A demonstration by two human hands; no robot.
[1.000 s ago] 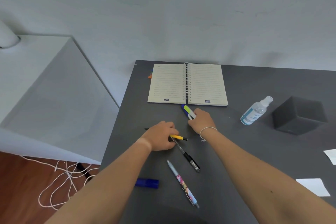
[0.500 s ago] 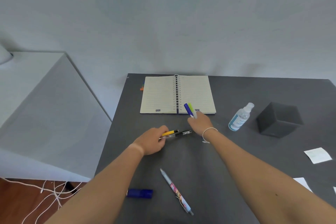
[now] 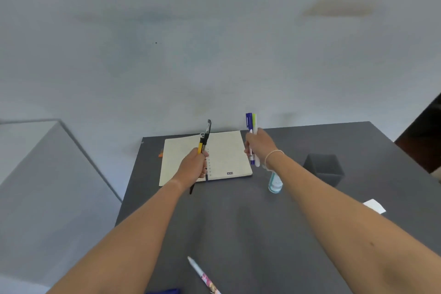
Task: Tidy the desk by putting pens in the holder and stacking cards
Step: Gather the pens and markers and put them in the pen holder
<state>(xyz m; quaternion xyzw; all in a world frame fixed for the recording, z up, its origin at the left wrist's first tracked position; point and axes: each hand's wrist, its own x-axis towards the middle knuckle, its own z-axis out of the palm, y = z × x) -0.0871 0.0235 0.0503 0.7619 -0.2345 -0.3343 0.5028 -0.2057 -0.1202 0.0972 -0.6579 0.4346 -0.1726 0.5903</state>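
Pens now off the desk [image 3: 238,222]: our left hand [image 3: 192,167] grips the yellow and black pens [image 3: 202,141] upright, right hand [image 3: 261,144] grips the blue and green markers [image 3: 251,124], both lifted over the notebook [image 3: 226,153]. Holder [image 3: 323,170] sits right; floral pen [image 3: 202,274] remains near.

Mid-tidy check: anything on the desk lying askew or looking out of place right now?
Nothing damaged or spilled. The spray bottle lies on its side beside the open notebook, and one patterned pen lies loose near the front edge.
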